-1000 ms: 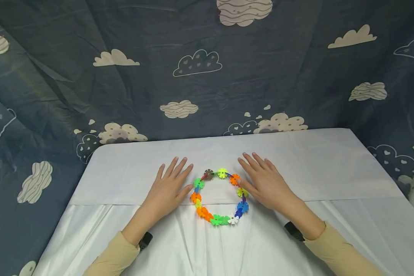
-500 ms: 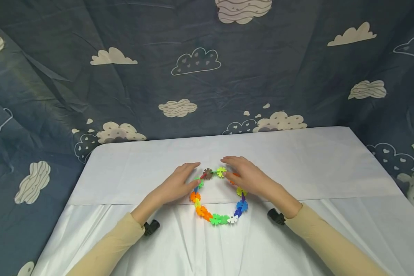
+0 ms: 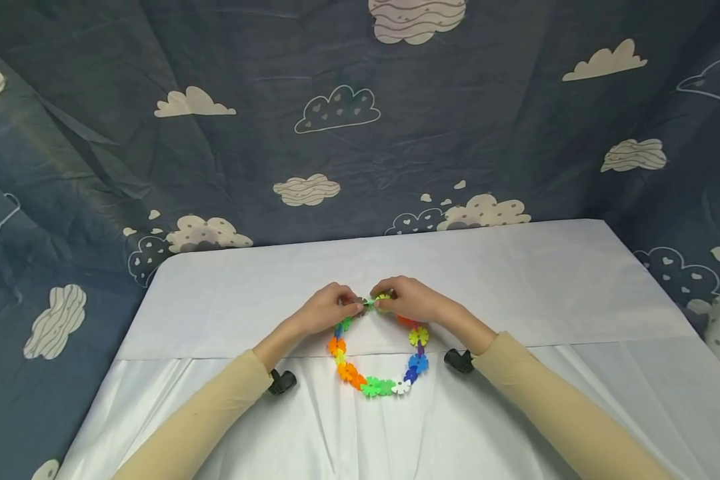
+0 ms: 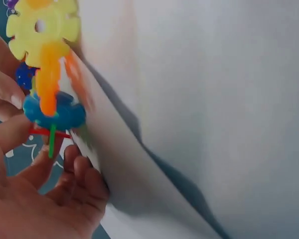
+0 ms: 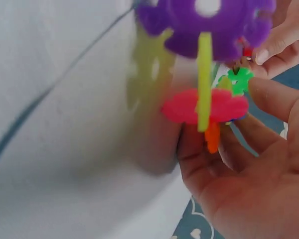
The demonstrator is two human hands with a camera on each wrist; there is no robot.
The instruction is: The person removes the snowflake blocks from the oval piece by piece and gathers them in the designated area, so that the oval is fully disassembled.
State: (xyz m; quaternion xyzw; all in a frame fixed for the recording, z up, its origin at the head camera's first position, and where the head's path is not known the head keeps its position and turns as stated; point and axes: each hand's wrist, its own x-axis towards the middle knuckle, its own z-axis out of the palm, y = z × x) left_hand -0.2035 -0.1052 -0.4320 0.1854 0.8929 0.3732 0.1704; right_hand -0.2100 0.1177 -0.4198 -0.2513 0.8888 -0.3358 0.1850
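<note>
A ring of interlocking plastic flower discs (image 3: pixel 372 387) in many colours lies on the white cloth. At its far side my left hand (image 3: pixel 324 309) pinches the brown disc (image 3: pixel 364 307), mostly covered by the fingers. Close beside it, my right hand (image 3: pixel 417 300) holds the yellow-green disc (image 3: pixel 383 297) between thumb and fingers. A small green disc (image 3: pixel 370 303) shows between the two hands. In the left wrist view, a blue disc (image 4: pixel 55 117) and a yellow disc (image 4: pixel 45 30) are near the left hand. The right wrist view shows purple (image 5: pixel 209 45) and pink discs (image 5: pixel 189 105) by the right hand.
White cloth (image 3: pixel 504 400) covers the table, with a fold line across it. Behind and at the sides hangs a dark curtain (image 3: pixel 246 153) with cloud prints. A black wrist camera (image 3: pixel 283 382) sits under the left wrist, another (image 3: pixel 459 361) under the right.
Both hands have moved inward from the ring's sides to its far edge. Spread fingers have curled in and now grip neighbouring discs. The ring stays in nearly the same place.
</note>
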